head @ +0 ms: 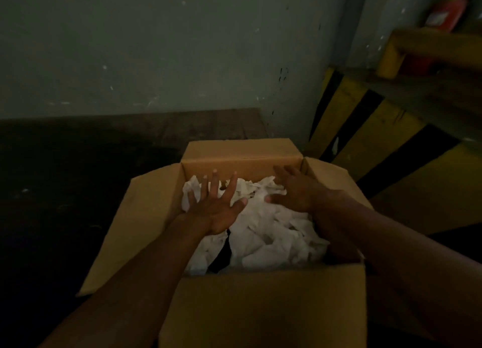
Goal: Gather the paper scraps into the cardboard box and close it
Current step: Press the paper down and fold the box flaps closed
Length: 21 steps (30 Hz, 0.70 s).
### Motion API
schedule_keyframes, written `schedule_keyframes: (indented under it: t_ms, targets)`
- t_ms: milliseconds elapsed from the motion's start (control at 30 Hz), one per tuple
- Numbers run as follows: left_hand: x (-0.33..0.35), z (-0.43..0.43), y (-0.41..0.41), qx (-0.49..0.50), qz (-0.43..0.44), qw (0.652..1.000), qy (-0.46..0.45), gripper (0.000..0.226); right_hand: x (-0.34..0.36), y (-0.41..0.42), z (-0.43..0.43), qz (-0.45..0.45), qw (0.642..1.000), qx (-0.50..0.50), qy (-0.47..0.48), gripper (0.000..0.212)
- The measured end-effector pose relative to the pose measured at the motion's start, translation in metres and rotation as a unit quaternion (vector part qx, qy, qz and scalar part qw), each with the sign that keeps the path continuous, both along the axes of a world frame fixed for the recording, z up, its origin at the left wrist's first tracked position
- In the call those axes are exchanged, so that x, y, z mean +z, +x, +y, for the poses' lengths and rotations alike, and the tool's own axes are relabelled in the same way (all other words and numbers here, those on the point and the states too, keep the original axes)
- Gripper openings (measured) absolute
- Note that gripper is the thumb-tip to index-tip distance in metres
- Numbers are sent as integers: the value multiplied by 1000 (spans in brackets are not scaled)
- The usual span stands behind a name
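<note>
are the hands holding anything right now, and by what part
Nothing is held. The left hand is spread flat over the paper scraps in the cardboard box; the right hand is open over them too.
</note>
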State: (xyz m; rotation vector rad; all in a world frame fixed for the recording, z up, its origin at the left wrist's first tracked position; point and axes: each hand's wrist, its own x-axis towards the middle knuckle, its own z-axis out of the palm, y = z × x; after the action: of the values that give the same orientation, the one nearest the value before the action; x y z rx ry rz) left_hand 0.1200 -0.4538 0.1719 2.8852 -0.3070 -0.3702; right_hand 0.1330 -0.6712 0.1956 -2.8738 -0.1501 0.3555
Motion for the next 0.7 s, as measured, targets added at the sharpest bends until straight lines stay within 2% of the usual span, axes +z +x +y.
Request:
schedule_keyframes:
  t_ms: [100,233,300,433,567,700]
  targets:
    - [12,-16,-21,-33,-4,999,-19,68,7,-31,-18,-82,994,-76,20,73]
    - [13,-48,-64,-73,-13,996,-46,67,5,-87,-37,-153,974,-167,-15,39]
    - [12,-63,-88,-89,-26,994,-54,66,5,-112,-45,-161,963,-215,-28,35]
    - [6,-82,-131,-106,-56,992,-27,65,-3,-143,-61,-155,955,-249,-50,25]
    - [-1,-89,-159,-95,-82,992,12,63,-11,-165,-62,-141,948,-284,-26,22]
    - [-8,-94,-179,-34,-136,989,43,60,-12,-187,-58,-147,932,-330,17,39]
